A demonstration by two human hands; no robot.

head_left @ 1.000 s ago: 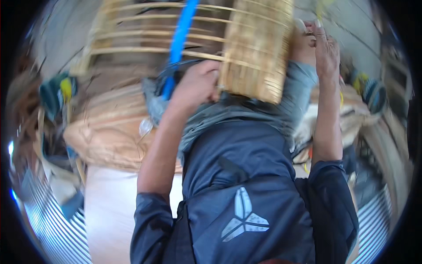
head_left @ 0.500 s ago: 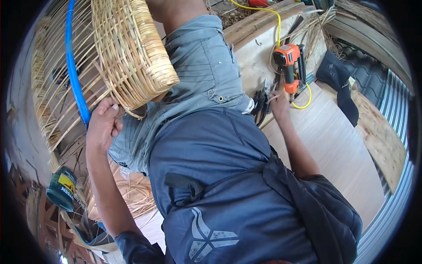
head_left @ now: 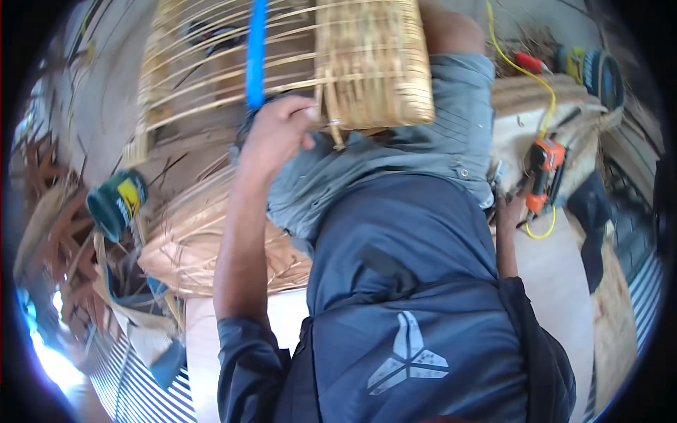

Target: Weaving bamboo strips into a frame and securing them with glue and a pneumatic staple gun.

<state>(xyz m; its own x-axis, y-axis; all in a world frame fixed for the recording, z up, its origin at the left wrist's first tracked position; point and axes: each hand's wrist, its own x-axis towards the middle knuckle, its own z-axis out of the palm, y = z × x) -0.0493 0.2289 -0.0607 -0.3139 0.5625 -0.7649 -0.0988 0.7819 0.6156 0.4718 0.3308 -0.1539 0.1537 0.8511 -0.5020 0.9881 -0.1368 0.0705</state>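
A woven cane piece [head_left: 374, 67], dense at one end with bare cane rods beyond it, rests across my lap at the top. My left hand [head_left: 271, 141] is at its near edge. Thumb and fingers are closed around a thin cane strand [head_left: 319, 106] beside the dense weave. A blue strip [head_left: 256, 56] crosses the rods just above that hand. On the right, my right hand [head_left: 509, 210] reaches down among dark hand tools, next to pliers [head_left: 498, 171]. Blur and shade hide its fingers. An orange and black nail gun [head_left: 544, 169] lies just right of it.
A yellow air hose [head_left: 525, 70] runs to the nail gun. Dark green tubs stand at left [head_left: 116, 204] and far right [head_left: 604, 77]. Loose cane strips [head_left: 226, 247] lie left of my lap. A dark cloth [head_left: 591, 211] hangs over the boards at right.
The view has swung, so everything sits further right and the cane piece looks more upright. My left hand stays at the piece's edge, and my right hand stays among the tools.
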